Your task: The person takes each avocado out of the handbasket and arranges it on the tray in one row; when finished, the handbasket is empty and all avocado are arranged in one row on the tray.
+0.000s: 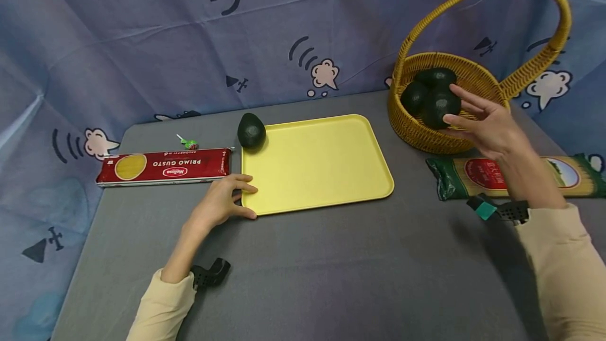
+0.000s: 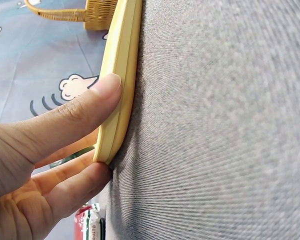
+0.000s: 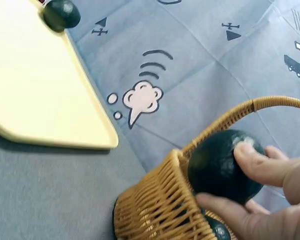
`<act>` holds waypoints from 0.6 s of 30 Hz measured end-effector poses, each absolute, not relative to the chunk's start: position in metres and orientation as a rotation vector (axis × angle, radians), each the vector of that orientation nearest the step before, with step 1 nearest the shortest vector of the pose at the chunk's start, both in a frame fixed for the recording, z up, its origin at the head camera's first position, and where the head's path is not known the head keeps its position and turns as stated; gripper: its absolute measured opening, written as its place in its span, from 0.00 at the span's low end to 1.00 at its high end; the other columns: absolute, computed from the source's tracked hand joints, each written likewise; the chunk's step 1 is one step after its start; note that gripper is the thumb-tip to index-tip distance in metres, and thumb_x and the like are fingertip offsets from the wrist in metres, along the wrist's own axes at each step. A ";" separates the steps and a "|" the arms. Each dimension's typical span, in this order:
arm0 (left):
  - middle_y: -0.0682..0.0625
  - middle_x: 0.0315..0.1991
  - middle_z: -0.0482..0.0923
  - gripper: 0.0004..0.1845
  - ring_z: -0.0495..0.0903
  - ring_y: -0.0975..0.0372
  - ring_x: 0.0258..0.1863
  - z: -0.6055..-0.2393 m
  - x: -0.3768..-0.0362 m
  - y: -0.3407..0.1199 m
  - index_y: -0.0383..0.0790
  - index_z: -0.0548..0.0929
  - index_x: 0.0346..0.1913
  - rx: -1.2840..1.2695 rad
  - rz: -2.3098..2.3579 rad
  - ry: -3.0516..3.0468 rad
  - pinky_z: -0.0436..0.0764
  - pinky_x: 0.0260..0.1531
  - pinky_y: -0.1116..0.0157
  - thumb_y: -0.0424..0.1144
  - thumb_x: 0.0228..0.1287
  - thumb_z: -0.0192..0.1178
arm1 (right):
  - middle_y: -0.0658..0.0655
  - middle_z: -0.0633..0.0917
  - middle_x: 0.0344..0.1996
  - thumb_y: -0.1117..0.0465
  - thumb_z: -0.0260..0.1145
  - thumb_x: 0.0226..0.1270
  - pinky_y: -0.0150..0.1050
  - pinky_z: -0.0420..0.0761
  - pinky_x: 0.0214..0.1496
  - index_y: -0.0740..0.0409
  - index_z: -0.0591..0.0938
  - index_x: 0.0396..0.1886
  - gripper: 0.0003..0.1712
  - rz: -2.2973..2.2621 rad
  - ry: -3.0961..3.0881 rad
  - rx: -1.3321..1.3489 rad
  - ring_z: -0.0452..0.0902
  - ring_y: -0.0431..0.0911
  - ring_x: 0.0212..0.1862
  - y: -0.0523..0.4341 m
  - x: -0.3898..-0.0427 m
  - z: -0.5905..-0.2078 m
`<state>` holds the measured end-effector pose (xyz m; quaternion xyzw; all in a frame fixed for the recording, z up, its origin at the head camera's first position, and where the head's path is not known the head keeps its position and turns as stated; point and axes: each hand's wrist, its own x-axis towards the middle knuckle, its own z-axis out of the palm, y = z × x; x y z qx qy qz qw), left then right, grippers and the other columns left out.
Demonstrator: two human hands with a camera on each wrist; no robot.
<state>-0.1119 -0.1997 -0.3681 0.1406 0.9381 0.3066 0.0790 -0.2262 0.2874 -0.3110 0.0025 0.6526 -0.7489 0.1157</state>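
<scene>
One avocado (image 1: pixel 440 108) sat gripped in our right hand (image 1: pixel 490 130) above the wicker basket (image 1: pixel 478 75) at far right; our left hand (image 1: pixel 222 204) pinched the yellow tray's (image 1: pixel 317 164) near-left corner. Next, we judged, came carrying it leftward over the tray.

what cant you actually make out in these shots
- Head view: how many avocados lie in the basket; the right hand and its held avocado cover them.
- Left wrist view: the tray top, seen edge-on; left hand fills the corner.
- Head view: the lollipop label, too small.
</scene>
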 end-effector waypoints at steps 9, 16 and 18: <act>0.35 0.57 0.75 0.26 0.72 0.43 0.59 -0.368 -0.112 -0.199 0.29 0.85 0.47 0.416 0.916 2.810 0.78 0.51 0.53 0.35 0.41 0.78 | 0.50 0.34 0.76 0.72 0.59 0.66 0.32 0.83 0.39 0.42 0.63 0.73 0.38 -2.181 1.938 -0.115 0.55 0.51 0.73 0.288 -0.222 -0.317; 0.34 0.57 0.75 0.26 0.71 0.43 0.59 -0.368 -0.112 -0.199 0.28 0.85 0.46 0.425 0.928 2.811 0.78 0.50 0.53 0.35 0.41 0.78 | 0.49 0.38 0.76 0.74 0.59 0.66 0.29 0.81 0.44 0.44 0.63 0.73 0.39 -2.124 1.962 -0.274 0.33 0.55 0.75 0.277 -0.222 -0.316; 0.34 0.57 0.75 0.26 0.71 0.43 0.59 -0.368 -0.112 -0.199 0.28 0.85 0.46 0.425 0.927 2.812 0.78 0.51 0.53 0.35 0.41 0.78 | 0.49 0.42 0.76 0.75 0.59 0.66 0.28 0.81 0.44 0.45 0.64 0.73 0.39 -2.096 1.987 -0.319 0.34 0.54 0.75 0.274 -0.222 -0.316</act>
